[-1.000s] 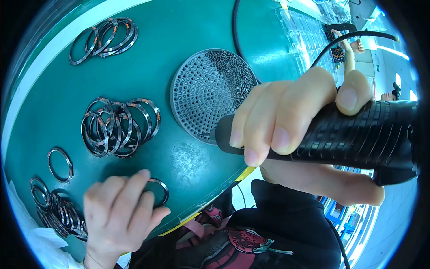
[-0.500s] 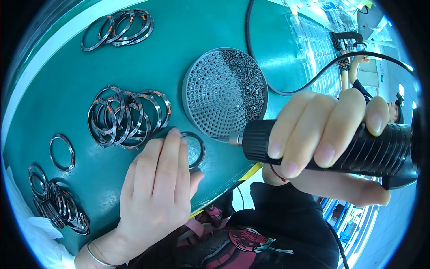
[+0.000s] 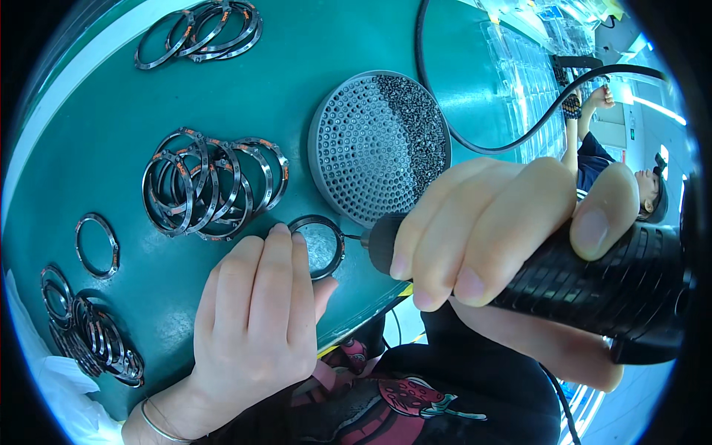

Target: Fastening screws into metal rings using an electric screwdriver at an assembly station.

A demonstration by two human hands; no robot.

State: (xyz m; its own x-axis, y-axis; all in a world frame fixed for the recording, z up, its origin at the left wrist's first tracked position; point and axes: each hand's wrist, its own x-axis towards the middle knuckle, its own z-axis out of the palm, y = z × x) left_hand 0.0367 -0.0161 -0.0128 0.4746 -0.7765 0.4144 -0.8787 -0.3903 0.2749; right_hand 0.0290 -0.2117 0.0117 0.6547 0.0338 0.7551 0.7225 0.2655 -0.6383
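My left hand (image 3: pixel 256 315) lies on the green table with its fingers together, holding the left side of a dark metal ring (image 3: pixel 340 248); the thumb sits by the ring's lower edge. Part of the ring is hidden beneath the fingers. My right hand (image 3: pixel 512 237) is wrapped round a black electric screwdriver (image 3: pixel 578 278), held sideways. Its thin bit (image 3: pixel 354 236) points left and meets the ring's right edge, though I cannot tell whether it is seated in a hole. Just beyond, a round grey dimpled tray (image 3: pixel 356 148) carries many small dark screws (image 3: pixel 415 130) along its right side.
Loose rings (image 3: pixel 215 185) are heaped left of the tray, with more at the far left (image 3: pixel 200 33) and a stack (image 3: pixel 104 341) at the near left. One ring (image 3: pixel 97 245) lies alone. A black cable (image 3: pixel 475 148) curves behind the tray. Clear plastic trays (image 3: pixel 526 81) and another person (image 3: pixel 593 159) are at the right.
My right hand has brought the screwdriver left and slightly down, so its bit now reaches the ring. My left hand stays nearly in place; the view has shifted a little.
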